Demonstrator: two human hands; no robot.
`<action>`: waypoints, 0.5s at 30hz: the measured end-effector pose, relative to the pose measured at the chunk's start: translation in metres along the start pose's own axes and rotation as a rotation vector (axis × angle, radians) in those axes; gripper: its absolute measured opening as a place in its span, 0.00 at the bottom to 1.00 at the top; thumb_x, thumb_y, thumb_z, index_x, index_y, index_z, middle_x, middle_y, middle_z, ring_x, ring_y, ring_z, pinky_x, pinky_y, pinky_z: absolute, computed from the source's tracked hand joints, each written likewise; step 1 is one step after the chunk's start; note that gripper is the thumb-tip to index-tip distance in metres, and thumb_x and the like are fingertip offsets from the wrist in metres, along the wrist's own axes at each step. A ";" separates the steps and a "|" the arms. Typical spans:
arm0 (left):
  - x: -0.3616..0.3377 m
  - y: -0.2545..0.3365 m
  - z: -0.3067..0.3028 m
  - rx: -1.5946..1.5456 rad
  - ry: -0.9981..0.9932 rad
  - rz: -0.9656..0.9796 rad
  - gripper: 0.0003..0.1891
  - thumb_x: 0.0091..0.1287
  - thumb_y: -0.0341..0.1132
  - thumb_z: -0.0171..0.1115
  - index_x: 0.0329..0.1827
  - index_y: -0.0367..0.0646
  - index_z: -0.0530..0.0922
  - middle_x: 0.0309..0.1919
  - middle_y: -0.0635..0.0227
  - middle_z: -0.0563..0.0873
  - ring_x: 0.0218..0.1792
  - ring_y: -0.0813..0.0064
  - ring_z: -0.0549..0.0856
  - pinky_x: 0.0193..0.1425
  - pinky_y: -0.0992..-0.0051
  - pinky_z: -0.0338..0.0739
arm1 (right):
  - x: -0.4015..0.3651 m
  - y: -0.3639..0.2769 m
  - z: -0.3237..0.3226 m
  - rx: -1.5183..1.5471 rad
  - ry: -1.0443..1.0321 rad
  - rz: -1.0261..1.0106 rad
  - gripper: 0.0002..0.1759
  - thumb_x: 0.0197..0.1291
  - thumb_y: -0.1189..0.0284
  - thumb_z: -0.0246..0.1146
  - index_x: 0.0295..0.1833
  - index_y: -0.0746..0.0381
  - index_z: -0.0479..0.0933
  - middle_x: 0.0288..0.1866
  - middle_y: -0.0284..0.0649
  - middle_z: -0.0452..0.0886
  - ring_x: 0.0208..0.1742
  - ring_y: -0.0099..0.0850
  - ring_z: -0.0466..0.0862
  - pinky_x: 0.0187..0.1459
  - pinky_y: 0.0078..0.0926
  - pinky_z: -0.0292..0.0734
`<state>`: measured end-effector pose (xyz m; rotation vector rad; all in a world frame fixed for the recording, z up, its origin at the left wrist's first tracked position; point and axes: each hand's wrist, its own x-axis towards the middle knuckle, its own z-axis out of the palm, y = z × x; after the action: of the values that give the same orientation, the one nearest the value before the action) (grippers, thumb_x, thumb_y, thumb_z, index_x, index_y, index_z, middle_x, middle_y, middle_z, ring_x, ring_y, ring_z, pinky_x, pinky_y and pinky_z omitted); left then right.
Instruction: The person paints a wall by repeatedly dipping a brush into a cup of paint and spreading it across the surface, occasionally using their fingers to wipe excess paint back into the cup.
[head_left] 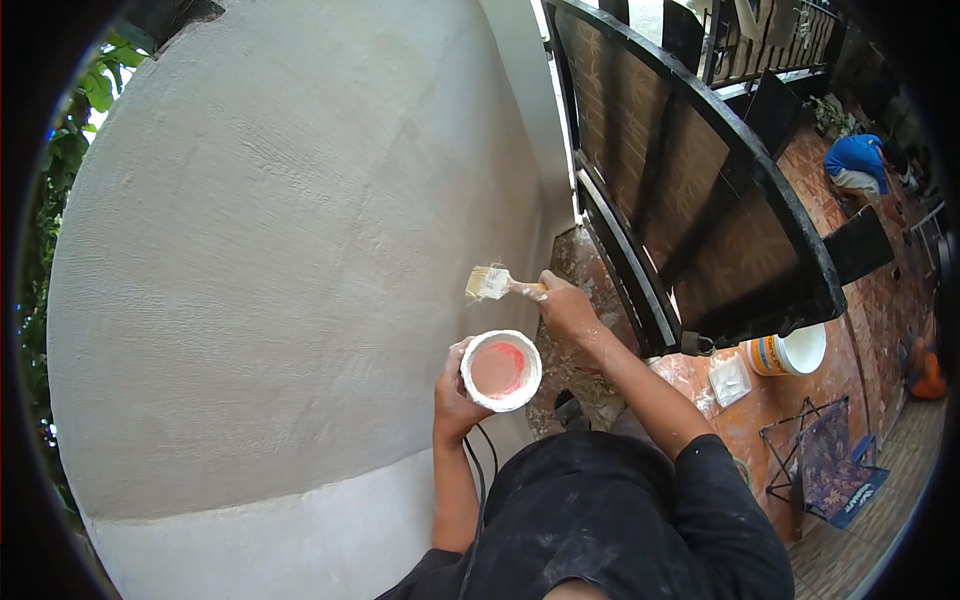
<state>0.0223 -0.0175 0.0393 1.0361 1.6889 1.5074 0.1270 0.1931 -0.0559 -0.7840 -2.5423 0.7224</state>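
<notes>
My left hand (452, 395) grips a small white paint pot (500, 371) from its left side; the pot holds pinkish-beige paint with a red patch. My right hand (567, 304) holds a paintbrush (492, 283) by its wooden handle. The pale bristles point left and sit against or just off the rough plastered wall (290, 250), a little above the pot. The wall is grey-beige above and whiter in a band along the bottom.
A black metal gate (700, 200) stands open right of the wall. On the reddish tiled floor are a white bucket (790, 352), a small white tray (730, 380) and a folding chair (825, 460). A person in blue (858, 162) crouches far right. Green leaves (90, 90) show at left.
</notes>
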 end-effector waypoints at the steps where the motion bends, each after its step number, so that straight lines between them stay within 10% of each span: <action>1: 0.002 0.000 -0.001 0.006 0.002 0.010 0.47 0.36 0.27 0.87 0.65 0.37 0.73 0.57 0.65 0.80 0.56 0.71 0.82 0.62 0.72 0.76 | -0.002 -0.002 -0.014 0.006 -0.009 -0.001 0.10 0.66 0.73 0.60 0.51 0.56 0.79 0.39 0.46 0.76 0.42 0.48 0.82 0.40 0.47 0.77; 8: 0.012 -0.014 -0.013 0.204 0.051 0.184 0.43 0.37 0.33 0.87 0.61 0.38 0.77 0.52 0.68 0.81 0.46 0.80 0.81 0.41 0.80 0.75 | -0.038 -0.024 -0.154 0.464 0.213 0.080 0.06 0.64 0.76 0.66 0.46 0.63 0.83 0.31 0.40 0.74 0.32 0.35 0.76 0.36 0.31 0.72; 15: 0.020 -0.002 -0.006 0.432 0.037 0.255 0.45 0.36 0.37 0.88 0.63 0.37 0.77 0.56 0.60 0.82 0.57 0.63 0.80 0.57 0.66 0.77 | -0.086 -0.051 -0.219 0.036 0.175 -0.194 0.21 0.53 0.71 0.71 0.54 0.40 0.88 0.31 0.33 0.71 0.32 0.31 0.75 0.33 0.30 0.74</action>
<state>0.0066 -0.0029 0.0386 1.5031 2.0240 1.3445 0.2799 0.1829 0.1299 -0.5534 -2.3993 0.6062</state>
